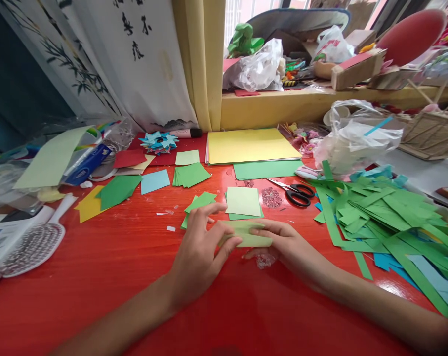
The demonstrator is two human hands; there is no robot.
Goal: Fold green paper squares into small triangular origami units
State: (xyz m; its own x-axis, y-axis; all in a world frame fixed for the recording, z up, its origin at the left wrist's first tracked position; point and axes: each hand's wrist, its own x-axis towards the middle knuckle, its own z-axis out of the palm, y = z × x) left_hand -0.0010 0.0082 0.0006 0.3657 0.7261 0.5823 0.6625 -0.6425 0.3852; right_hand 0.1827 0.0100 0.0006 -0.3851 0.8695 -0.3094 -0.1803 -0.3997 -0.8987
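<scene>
Between my two hands is a pale green piece of paper (250,240), folded over, with a crease running across it. My left hand (205,242) pinches its left end between thumb and fingers. At the right end, my right hand (283,244) grips it, with some fingers hidden behind the paper. Just beyond lies a pale green paper square (242,200) on top of a darker green one. A few green paper squares (203,200) lie behind my left hand. Black-handled scissors (300,194) rest, blades apart, beyond my right hand.
Green paper strips (390,212) heap up at the right. Yellow sheets (253,146) are stacked at the back, near a folded blue paper ring (159,142). A hairbrush (38,244) lies at the left. Plastic bags (357,138) crowd the back right.
</scene>
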